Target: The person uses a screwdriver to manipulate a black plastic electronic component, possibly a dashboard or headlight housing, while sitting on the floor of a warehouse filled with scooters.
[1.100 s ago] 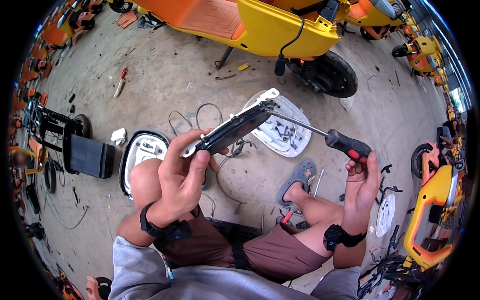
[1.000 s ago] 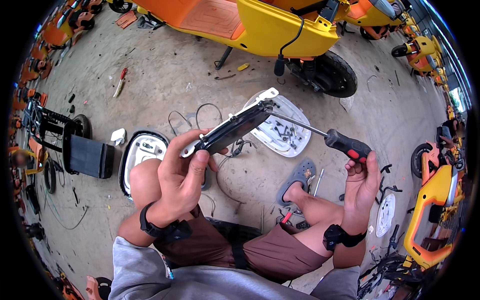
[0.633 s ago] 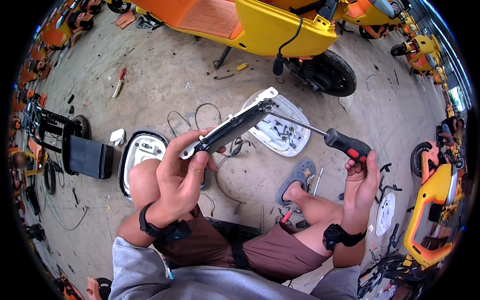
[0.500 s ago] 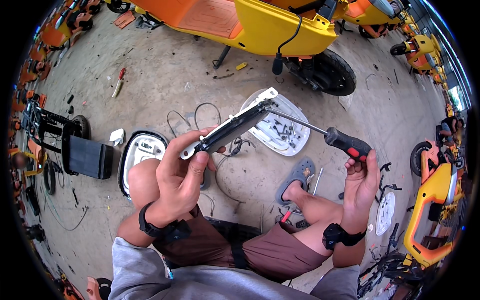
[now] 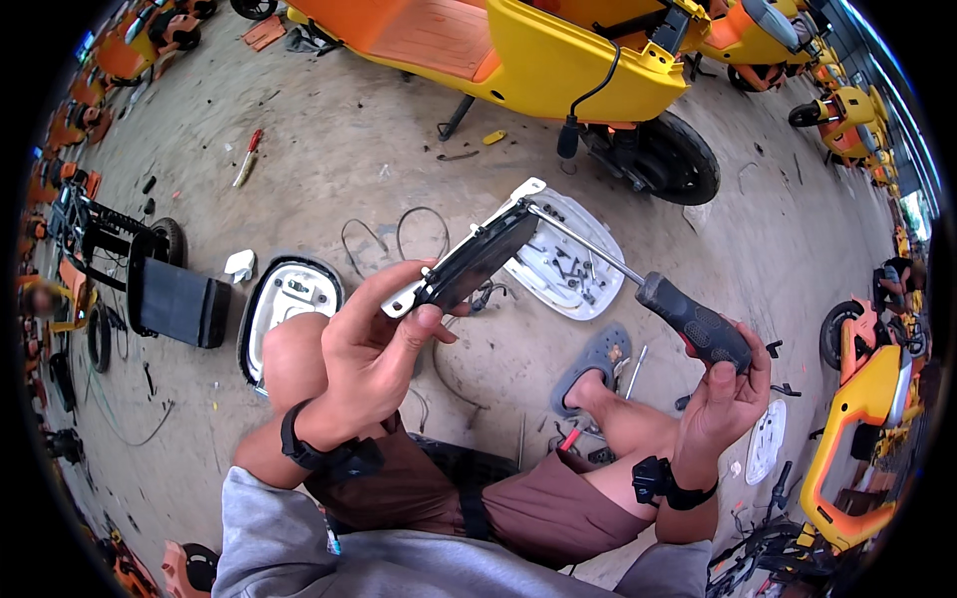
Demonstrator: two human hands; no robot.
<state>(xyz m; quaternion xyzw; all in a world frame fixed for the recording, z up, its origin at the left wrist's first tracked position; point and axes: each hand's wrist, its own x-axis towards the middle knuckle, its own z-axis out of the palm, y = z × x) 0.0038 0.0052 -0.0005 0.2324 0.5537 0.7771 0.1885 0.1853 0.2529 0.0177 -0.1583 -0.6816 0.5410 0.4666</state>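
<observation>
My left hand (image 5: 371,344) pinches the near end of a flat part with a black face and a white mounting frame (image 5: 478,261), held tilted above my lap. In my right hand (image 5: 726,404) is a screwdriver (image 5: 695,317) with a black and red handle, its butt end cradled by thumb and fingers. The long shaft runs up and left, and its tip meets the far end of the flat part. Whether the tip sits in a screw is too small to tell. Beneath the shaft, on the floor, lies a white oval cover (image 5: 604,234) holding several dark screws.
A yellow and orange scooter (image 5: 558,70) stands ahead on its kickstand. Beside my left knee lies a black-rimmed white shell (image 5: 251,329). Thin cables (image 5: 419,211) curl on the concrete. A black box (image 5: 179,307) is at the left, and a red-handled tool (image 5: 249,156) lies farther off.
The screwdriver handle has turned, so its red patches are mostly hidden. My right hand has shifted its grip lower around the handle's end. The flat part tilts slightly differently.
</observation>
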